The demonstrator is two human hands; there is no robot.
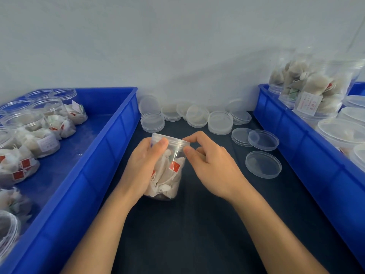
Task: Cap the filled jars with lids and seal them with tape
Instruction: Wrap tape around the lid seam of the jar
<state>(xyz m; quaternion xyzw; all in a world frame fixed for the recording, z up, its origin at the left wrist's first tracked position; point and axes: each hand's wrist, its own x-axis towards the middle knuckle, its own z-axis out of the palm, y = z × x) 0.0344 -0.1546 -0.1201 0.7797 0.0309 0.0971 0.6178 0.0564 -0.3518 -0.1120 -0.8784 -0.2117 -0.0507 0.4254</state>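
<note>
Your left hand (145, 165) hides the jar's (167, 175) left side; both blue bins (110, 139) run off frame.

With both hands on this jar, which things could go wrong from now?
1. The lid looks tilted on the jar, so it may thread crooked and seal badly.
2. The right hand only pinches the lid's rim with its fingertips; it might slip while turning.
3. Loose lids lie close beside the right hand on the dark table; a wrist movement could push them away.
</note>
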